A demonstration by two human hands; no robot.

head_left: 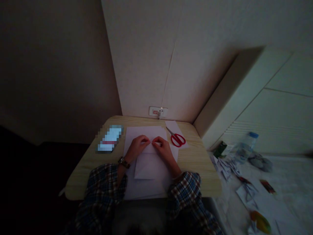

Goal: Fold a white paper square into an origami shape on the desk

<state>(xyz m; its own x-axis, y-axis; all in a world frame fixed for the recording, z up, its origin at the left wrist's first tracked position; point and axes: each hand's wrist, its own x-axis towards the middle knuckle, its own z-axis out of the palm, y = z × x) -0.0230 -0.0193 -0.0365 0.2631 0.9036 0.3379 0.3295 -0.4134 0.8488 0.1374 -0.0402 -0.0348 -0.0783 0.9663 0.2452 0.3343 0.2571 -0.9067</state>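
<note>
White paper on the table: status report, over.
Left hand, right hand: fingertips together at top of folded white paper sheet. Red-handled scissors apart, to the right.

— What is the person wearing?
— A long-sleeved plaid shirt. The left sleeve point(102, 186) and the right sleeve point(187, 192) are checked in dark blue, white and a reddish tone, as far as the dim light shows.
— Anything at the wrists?
— A wristwatch point(124, 162) with a dark band and a small squarish face is on the left wrist, just beyond the sleeve's end. The right cuff point(177, 178) has a pale edge. The left hand point(140, 144) and right hand point(161, 146) are bare.
</note>
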